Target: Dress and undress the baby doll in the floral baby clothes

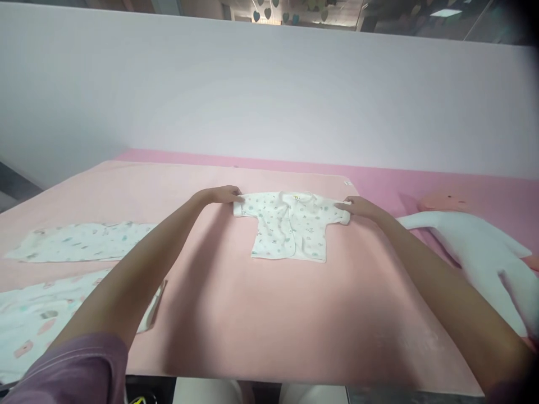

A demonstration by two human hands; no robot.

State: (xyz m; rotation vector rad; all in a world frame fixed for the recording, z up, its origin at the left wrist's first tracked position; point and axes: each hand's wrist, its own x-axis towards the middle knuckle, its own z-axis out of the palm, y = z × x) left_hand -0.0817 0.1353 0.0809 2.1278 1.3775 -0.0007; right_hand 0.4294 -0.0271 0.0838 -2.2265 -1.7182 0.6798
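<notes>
A small white baby shirt (290, 227) with a pale printed pattern lies spread on the pink mat, its neckline away from me and its hem toward me. My left hand (227, 194) pinches the cuff of the sleeve on the left. At the other sleeve's cuff, my right hand (353, 206) has its fingers closed on the fabric. Both sleeves are stretched out sideways between my hands.
White patterned baby pants (84, 242) lie at the left, partly behind my forearm. Nearer is another printed white cloth (46, 320). A white plush toy (475, 258) with a pinkish head rests at the right. A white wall (269, 95) stands behind the pink mat (261, 320).
</notes>
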